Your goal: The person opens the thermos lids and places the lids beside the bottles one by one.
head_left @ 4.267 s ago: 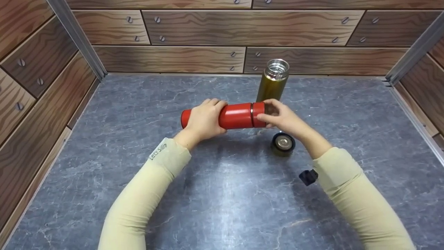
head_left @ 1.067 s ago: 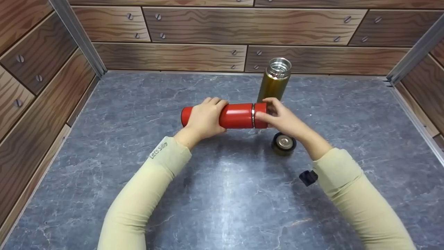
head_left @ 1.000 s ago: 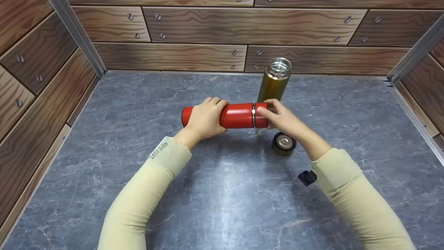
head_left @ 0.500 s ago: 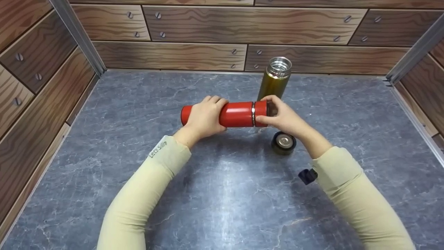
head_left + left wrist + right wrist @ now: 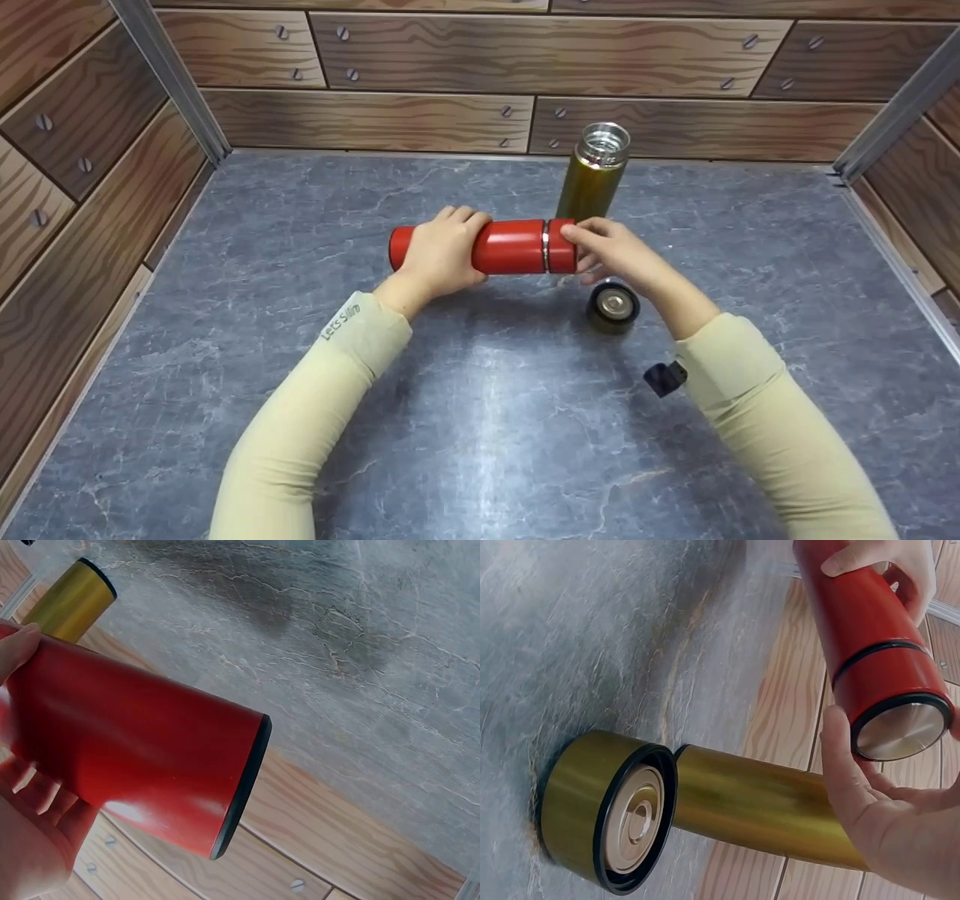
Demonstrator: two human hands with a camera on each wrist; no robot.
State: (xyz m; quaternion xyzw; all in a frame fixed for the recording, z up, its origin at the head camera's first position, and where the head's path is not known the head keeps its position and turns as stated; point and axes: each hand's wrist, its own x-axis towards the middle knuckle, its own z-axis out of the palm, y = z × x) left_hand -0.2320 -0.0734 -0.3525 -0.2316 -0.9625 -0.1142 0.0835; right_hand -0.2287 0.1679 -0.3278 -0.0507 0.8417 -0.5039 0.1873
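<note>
A red thermos (image 5: 510, 247) lies level in the air above the table in the head view, its lid (image 5: 562, 246) to the right. A thin silvery gap shows between lid and body. My left hand (image 5: 444, 251) grips the body from above; the left wrist view shows the black-edged base. My right hand (image 5: 619, 255) holds the lid, thumb on its near side. In the right wrist view the thumb (image 5: 838, 750) touches the lid's rim, and a fingertip shows at its other side. The lid's metal end faces the right palm.
Behind the red thermos stands an uncapped gold thermos (image 5: 591, 184). Its gold lid (image 5: 613, 306) sits upside down on the grey marbled table (image 5: 480, 420), below the right hand. A black device (image 5: 665, 379) sticks out at the right cuff. Wood-patterned walls (image 5: 420, 52) enclose the table.
The silvery gap between the red lid and body has widened over these seconds. My right thumb has moved up along the lid since half a second ago. The left hand keeps its grip.
</note>
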